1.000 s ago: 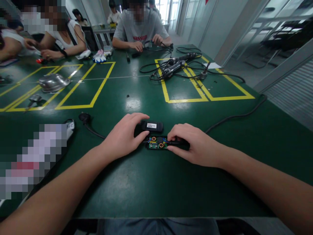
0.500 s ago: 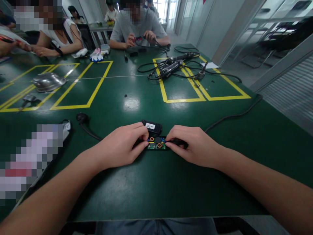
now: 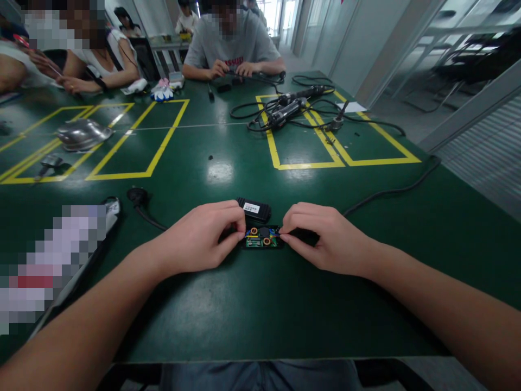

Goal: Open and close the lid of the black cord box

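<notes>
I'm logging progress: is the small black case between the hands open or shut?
Open: the circuit board shows uncovered in the case, and its apparent lid lies just beyond.

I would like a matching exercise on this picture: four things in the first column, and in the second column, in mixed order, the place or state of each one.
Column one
1. circuit board
2. black cover
3. plug
4. large shiny metal piece

Column two
A. at the end of a black cord, to the left of the left hand
B. among the yellow tape lines on the left of the table
C. exposed, between the left hand and the right hand
D. just beyond the open case, with a white label on it

Right pairs: 1-C, 2-D, 3-A, 4-B
</notes>
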`<control>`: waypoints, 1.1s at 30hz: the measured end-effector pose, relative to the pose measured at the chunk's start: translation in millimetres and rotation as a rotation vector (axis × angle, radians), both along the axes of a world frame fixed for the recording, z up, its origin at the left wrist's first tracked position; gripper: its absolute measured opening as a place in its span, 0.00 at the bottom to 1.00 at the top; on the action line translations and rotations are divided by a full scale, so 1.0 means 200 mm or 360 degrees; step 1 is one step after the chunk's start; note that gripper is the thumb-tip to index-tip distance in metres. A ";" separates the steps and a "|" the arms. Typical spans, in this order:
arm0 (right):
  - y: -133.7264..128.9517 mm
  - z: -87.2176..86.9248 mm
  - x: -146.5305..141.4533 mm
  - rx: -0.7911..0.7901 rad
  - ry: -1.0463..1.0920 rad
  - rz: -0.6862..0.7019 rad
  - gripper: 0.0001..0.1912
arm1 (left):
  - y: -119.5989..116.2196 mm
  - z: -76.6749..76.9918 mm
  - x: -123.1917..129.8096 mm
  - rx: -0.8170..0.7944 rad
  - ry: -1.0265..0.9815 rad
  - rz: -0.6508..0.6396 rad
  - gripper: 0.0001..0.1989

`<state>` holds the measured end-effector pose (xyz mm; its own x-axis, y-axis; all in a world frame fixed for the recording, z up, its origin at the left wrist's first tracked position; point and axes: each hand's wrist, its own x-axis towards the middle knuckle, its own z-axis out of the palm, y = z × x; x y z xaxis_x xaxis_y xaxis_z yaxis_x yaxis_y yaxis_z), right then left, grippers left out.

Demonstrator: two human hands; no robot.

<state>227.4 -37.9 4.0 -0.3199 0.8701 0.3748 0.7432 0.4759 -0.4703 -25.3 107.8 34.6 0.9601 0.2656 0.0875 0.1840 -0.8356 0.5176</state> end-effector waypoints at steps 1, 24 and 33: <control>0.00 0.00 0.00 0.0015 -0.0020 0.0007 0.07 | 0.00 0.00 0.00 0.0002 -0.0001 -0.0002 0.06; 0.01 0.01 0.01 0.0238 0.0057 -0.0056 0.07 | 0.05 -0.07 0.02 0.0087 -0.0180 0.0378 0.19; 0.00 0.00 0.01 0.0201 0.0095 -0.0206 0.08 | 0.01 0.01 -0.01 -0.0019 -0.0184 0.0009 0.21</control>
